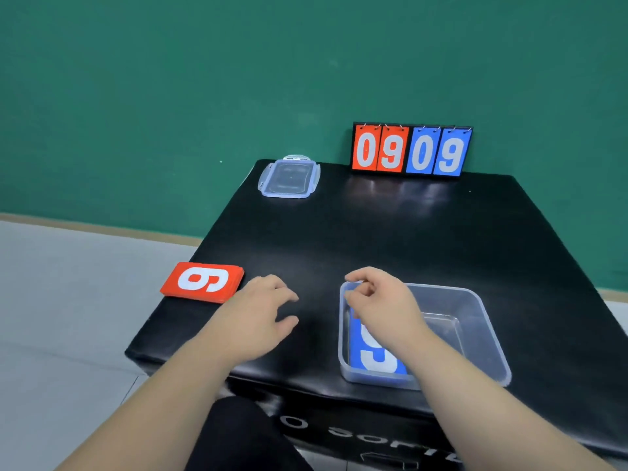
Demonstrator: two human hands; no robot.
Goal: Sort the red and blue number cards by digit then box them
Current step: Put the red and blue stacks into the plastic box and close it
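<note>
The right grip [380,300] hangs over the far left corner of the clear rectangular plastic box [475,300] with its fingers curled. I cannot tell whether they pinch the rim, a card edge or nothing. The left grip [258,314] is released, fingers spread above the black table [373,232], just beside the stack of red number cards [204,282]. The stack of blue number cards [373,358] lies in the box against its left wall. The red stack sits right at the table's left edge, so a careless sweep could likely push it off. Lifting it loosely could fan the sorted pile.
</note>
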